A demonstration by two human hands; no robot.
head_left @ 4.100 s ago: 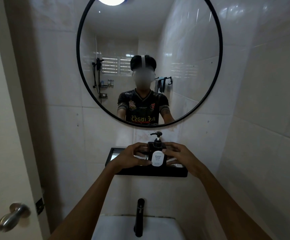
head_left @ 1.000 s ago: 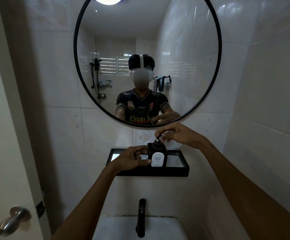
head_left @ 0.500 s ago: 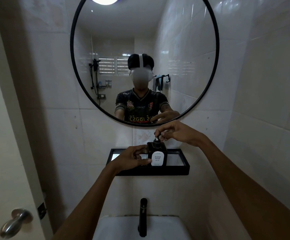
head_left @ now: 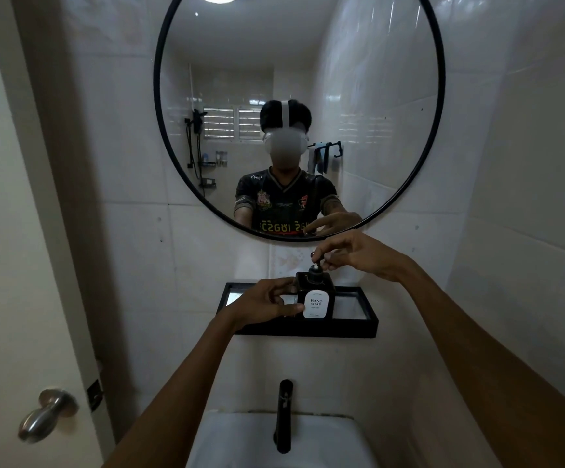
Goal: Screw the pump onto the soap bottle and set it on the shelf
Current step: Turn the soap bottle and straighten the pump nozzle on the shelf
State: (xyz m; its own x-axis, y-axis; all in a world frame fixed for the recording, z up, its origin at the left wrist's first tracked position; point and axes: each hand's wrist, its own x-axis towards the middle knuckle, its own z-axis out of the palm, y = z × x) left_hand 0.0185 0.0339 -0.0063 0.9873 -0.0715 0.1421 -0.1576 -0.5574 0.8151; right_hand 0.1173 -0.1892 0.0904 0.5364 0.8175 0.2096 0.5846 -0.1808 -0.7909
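Note:
A square black soap bottle (head_left: 315, 297) with a white "HAND SOAP" label stands on the black wall shelf (head_left: 355, 327) under the mirror. My left hand (head_left: 267, 300) grips the bottle's left side. My right hand (head_left: 352, 253) is above it, fingertips pinched on the pump (head_left: 316, 270) at the bottle's neck. The pump's head is mostly hidden by those fingers.
A round black-framed mirror (head_left: 438, 106) hangs above the shelf. A black tap (head_left: 283, 415) rises from the white basin (head_left: 233, 440) below. A door with a metal knob (head_left: 46, 413) is at the left. A tiled wall closes in on the right.
Four seconds ago both hands held the bottle's sides with the pump free; since then my right hand has gone up onto the pump. Over the last second little has moved.

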